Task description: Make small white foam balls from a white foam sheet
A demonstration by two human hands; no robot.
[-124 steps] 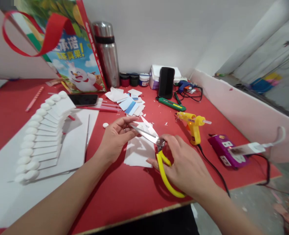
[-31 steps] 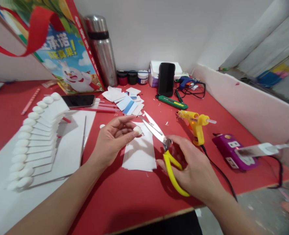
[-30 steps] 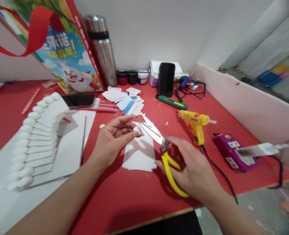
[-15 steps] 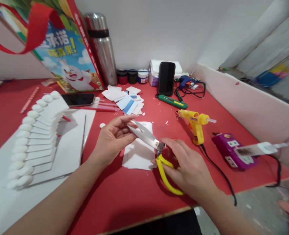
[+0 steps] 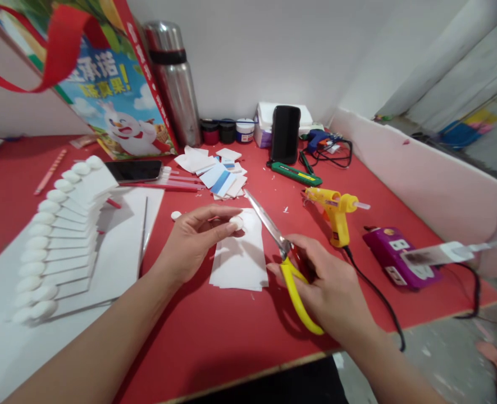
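Note:
Between thumb and fingers my left hand (image 5: 200, 238) pinches a small white disc (image 5: 236, 223), held above a stack of white paper pieces (image 5: 242, 264). My right hand (image 5: 326, 280) grips scissors (image 5: 288, 252) with yellow and red handles. Their blades look closed and point away to the upper left, a little right of the disc. Another small white disc (image 5: 176, 215) lies on the red table just beyond my left hand. Farther left stands a curved white stepped model (image 5: 73, 230), with round white pieces along its outer edge.
A yellow glue gun (image 5: 334, 210) and its cable lie at right, near a purple box (image 5: 400, 258). A green cutter (image 5: 296, 174), paper scraps (image 5: 218, 174), a phone (image 5: 286, 134), a steel flask (image 5: 174, 84) and a gift bag (image 5: 122, 101) line the back.
The scissors have drawn back to the right from my left hand, and their blades have come together. The white disc in my left fingers now shows clearly.

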